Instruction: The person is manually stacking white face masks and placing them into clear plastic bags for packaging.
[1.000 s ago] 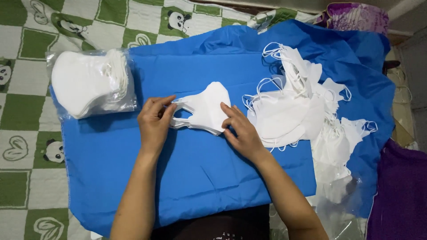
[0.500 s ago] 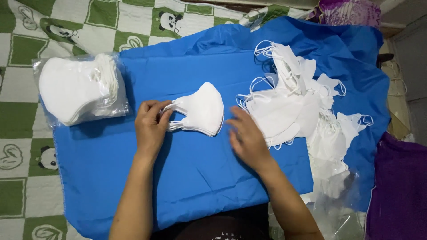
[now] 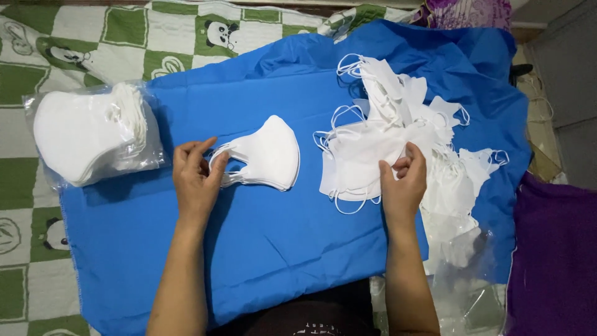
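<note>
Nearest the camera, two bare forearms reach up over a blue cloth (image 3: 280,249). The left hand (image 3: 196,177) pinches the ear loops of a small neat stack of white face masks (image 3: 267,155), fingers closed on the loops at the stack's left edge; the stack lies flat on the cloth, its curved nose edge pointing right, just beside the hand. The masks are plain white, folded flat, with thin white elastic loops. The right hand (image 3: 404,183) grips the lower edge of one white mask at the near side of a loose pile of masks (image 3: 398,130), thumb and fingers clamped on the fabric. That pile sprawls untidily, loops sticking out, towards the right edge of the cloth.

The cloth is spread over a green-and-white checked blanket with panda figures (image 3: 124,37). At the left, half on the cloth, sits a clear plastic bag of stacked white masks (image 3: 87,134), well apart from the left hand. A purple fabric (image 3: 553,249) lies at the right.
</note>
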